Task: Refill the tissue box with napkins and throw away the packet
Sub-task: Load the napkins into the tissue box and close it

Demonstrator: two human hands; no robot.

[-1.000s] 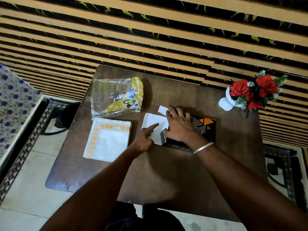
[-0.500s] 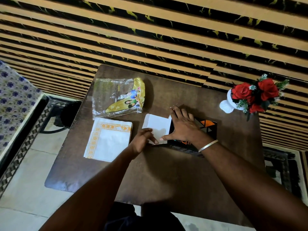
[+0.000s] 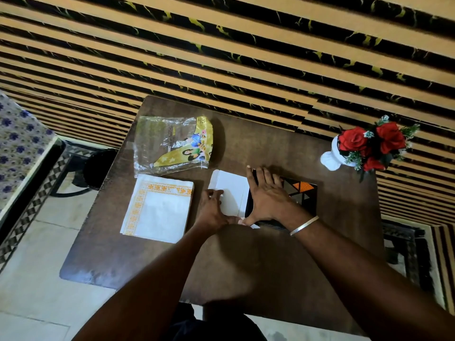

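Note:
A black tissue box (image 3: 301, 193) with orange and grey triangles lies flat on the brown table (image 3: 246, 262). Its white end flap (image 3: 230, 190) is folded out to the left. My right hand (image 3: 268, 195) presses flat on the box, thumb at its near left corner. My left hand (image 3: 213, 209) rests on the flap's near edge, fingers curled on it. A stack of white napkins (image 3: 158, 207) with an orange border lies to the left. Behind the stack sits the empty clear and yellow plastic packet (image 3: 172, 143).
A white vase of red roses (image 3: 366, 143) stands at the table's far right. A striped black and yellow wall runs behind the table. A dark round bin (image 3: 98, 166) sits on the floor at the left, beside a patterned cloth (image 3: 17, 143).
My left hand slid from pointing at the flap's middle down to its near edge. The flap now lies fully folded out. My right hand spread flatter over the box.

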